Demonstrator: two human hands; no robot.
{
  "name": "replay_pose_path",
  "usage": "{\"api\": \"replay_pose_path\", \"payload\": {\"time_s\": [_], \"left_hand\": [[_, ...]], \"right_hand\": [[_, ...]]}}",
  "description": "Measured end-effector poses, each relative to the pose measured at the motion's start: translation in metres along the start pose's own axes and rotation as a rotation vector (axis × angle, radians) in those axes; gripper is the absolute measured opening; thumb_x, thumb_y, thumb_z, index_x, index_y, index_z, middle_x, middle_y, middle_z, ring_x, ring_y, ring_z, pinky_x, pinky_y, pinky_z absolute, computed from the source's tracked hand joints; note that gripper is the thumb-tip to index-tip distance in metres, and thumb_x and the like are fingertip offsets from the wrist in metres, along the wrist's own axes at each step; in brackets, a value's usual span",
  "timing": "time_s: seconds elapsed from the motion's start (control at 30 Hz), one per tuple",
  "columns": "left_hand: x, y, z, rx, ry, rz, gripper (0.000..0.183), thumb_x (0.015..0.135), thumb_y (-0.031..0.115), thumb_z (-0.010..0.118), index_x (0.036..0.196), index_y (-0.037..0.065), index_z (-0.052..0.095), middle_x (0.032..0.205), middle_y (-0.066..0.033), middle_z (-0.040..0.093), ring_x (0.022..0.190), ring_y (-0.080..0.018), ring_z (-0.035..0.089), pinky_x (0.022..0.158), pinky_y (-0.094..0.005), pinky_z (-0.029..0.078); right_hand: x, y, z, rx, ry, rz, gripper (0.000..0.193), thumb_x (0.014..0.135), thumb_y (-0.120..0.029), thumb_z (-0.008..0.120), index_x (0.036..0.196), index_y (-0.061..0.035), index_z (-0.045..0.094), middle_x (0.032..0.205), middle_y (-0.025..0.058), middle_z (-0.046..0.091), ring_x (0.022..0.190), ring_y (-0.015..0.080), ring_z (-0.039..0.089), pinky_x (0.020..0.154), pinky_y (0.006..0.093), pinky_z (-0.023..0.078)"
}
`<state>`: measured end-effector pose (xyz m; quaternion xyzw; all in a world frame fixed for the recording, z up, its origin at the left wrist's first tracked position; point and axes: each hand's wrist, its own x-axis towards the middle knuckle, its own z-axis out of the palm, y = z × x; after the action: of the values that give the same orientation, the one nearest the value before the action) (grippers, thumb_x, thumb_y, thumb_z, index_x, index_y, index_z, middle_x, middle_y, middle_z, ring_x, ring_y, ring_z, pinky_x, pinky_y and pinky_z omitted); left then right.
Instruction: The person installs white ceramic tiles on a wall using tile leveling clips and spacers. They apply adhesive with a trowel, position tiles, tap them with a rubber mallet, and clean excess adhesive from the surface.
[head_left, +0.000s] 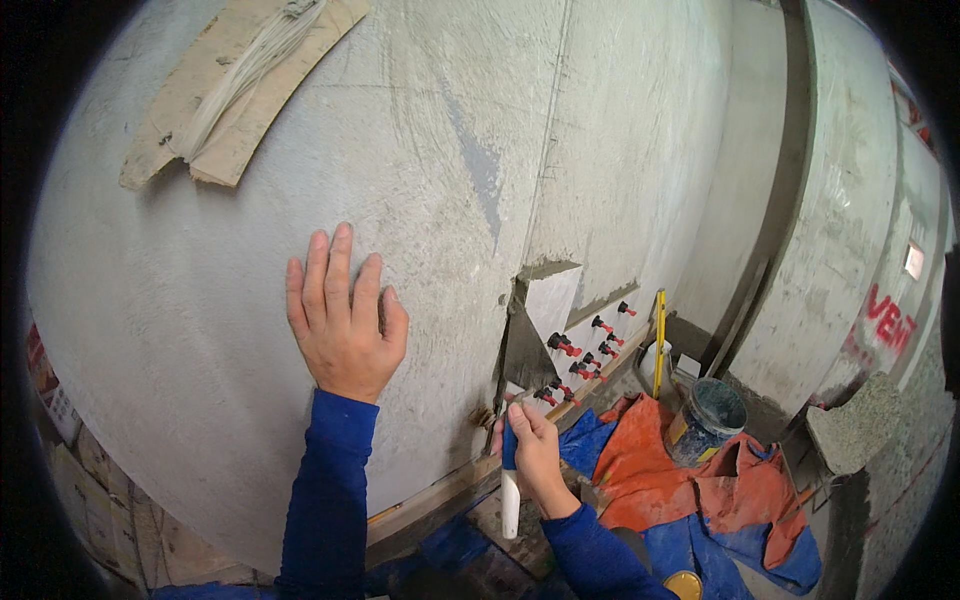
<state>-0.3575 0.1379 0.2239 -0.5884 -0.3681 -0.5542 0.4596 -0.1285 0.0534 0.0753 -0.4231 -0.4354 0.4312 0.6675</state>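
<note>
My left hand lies flat on the grey plastered wall, its fingers stretched out and slightly apart. Lower right, my right hand is closed round the blue and white handle of a trowel. A dark grey triangular blade rises above that fist, beside the edge of a white wall tile. Several red and black tile levelling clips stick out from the row of tiles just right of the blade. Mortar shows along the tiles' upper edge.
A cardboard piece with white strings hangs upper left. A yellow spirit level stands past the tiles, near a dark bucket on an orange and blue tarp. Further right is a mortar-covered board.
</note>
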Motion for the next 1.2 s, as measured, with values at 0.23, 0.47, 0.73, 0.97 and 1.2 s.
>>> {"api": "replay_pose_path", "payload": {"time_s": [0.23, 0.47, 0.73, 0.97, 1.2], "left_hand": [[0.002, 0.001, -0.001, 0.041, 0.033, -0.003, 0.030, 0.089, 0.021, 0.069, 0.116, 0.011, 0.073, 0.152, -0.0141, 0.055, 0.148, -0.0330, 0.043, 0.124, -0.0555, 0.032], [0.001, 0.001, -0.001, 0.007, -0.004, 0.002, 0.038, 0.090, 0.021, 0.072, 0.126, 0.011, 0.067, 0.158, -0.0136, 0.048, 0.152, -0.0341, 0.035, 0.124, -0.0593, 0.029], [0.001, 0.001, -0.002, 0.010, 0.009, 0.008, 0.037, 0.090, 0.020, 0.071, 0.125, 0.011, 0.067, 0.158, -0.0132, 0.048, 0.152, -0.0339, 0.036, 0.124, -0.0595, 0.029], [0.002, 0.002, -0.001, 0.040, 0.038, 0.007, 0.031, 0.087, 0.020, 0.072, 0.117, 0.013, 0.070, 0.152, -0.0122, 0.055, 0.148, -0.0321, 0.043, 0.124, -0.0554, 0.031], [0.003, 0.003, -0.003, 0.036, 0.023, -0.004, 0.031, 0.087, 0.020, 0.072, 0.117, 0.013, 0.070, 0.152, -0.0118, 0.056, 0.148, -0.0321, 0.043, 0.124, -0.0552, 0.031]], "right_hand": [[-0.016, -0.047, 0.008, 0.096, -0.059, 0.012, 0.042, 0.112, -0.031, 0.053, 0.137, 0.0036, 0.057, 0.085, 0.0070, 0.065, 0.063, 0.0152, 0.064, 0.055, 0.0276, 0.053], [-0.002, -0.054, 0.017, 0.224, -0.088, 0.087, 0.048, 0.111, -0.033, 0.053, 0.140, 0.0048, 0.053, 0.086, 0.0076, 0.066, 0.062, 0.0155, 0.065, 0.054, 0.0279, 0.054], [-0.024, -0.063, 0.018, 0.362, -0.114, 0.169, 0.046, 0.111, -0.035, 0.053, 0.135, 0.0040, 0.052, 0.082, 0.0077, 0.065, 0.061, 0.0172, 0.065, 0.050, 0.0285, 0.052], [-0.006, -0.063, 0.022, 0.417, -0.129, 0.131, 0.048, 0.112, -0.037, 0.050, 0.134, 0.0051, 0.053, 0.080, 0.0085, 0.065, 0.058, 0.0182, 0.063, 0.049, 0.0291, 0.053], [-0.036, -0.027, 0.013, 0.401, -0.018, 0.278, 0.043, 0.111, -0.038, 0.051, 0.119, 0.0035, 0.059, 0.077, 0.0098, 0.065, 0.057, 0.0192, 0.063, 0.051, 0.0297, 0.051]]}}
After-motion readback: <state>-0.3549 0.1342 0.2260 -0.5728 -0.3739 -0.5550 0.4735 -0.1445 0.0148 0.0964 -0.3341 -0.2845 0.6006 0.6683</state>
